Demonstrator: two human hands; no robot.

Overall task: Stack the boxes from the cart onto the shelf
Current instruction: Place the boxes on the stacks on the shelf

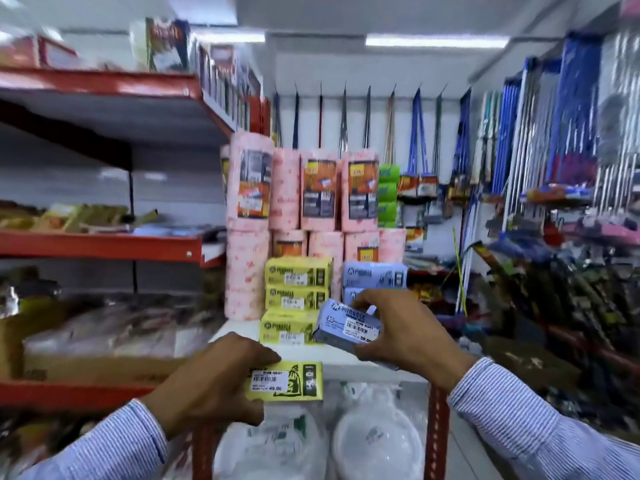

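My left hand (216,382) grips a yellow box (294,381) with a price sticker, held low in front of the white shelf (239,330). A blue box (349,323) sits tilted in my right hand (405,327), just in front of a short stack of blue boxes (375,275) on the shelf. Left of that stack stand three yellow boxes (298,296), one on top of another. The cart is out of view.
Pink wrapped rolls (304,199) are stacked behind the boxes. Red shelving (100,244) with goods runs along the left. Brooms and mops (540,140) hang on the back wall and right side. White plates in plastic (377,441) lie under the shelf.
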